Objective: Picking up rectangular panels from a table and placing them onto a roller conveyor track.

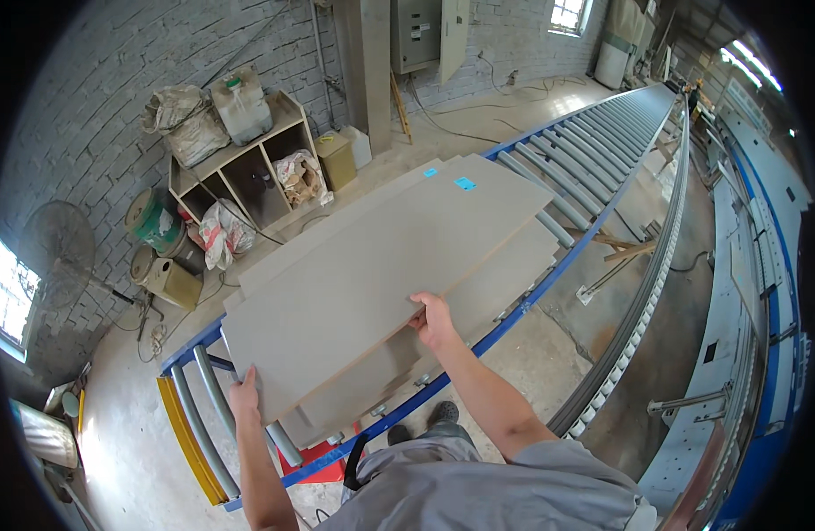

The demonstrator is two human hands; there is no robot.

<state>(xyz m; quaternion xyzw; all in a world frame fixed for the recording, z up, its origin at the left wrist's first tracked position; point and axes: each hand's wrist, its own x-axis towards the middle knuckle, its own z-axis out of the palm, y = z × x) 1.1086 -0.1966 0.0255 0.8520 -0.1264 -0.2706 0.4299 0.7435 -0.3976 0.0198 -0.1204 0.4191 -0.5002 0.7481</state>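
A large flat grey-brown board (354, 274) lies on top of a stack of similar boards (514, 270) on a blue-framed roller conveyor. My left hand (246, 396) grips the board's near left end, thumb on top and fingers out of sight beneath. Along the board's long near edge, my right hand (432, 320) pinches the rim, with its thumb over the upper face and curled fingers below. That long edge sits out of line with the boards underneath. Two small blue labels (464, 184) show toward the far end of the stack.
Grey rollers (593, 150) run off to the far right. A yellow bar (191, 438) caps the conveyor's left end. Beyond it stand a wooden shelf (248, 168) with sacks, several tins and drums, and a fan (58, 248). A long blue-and-white machine (735, 292) is on the right.
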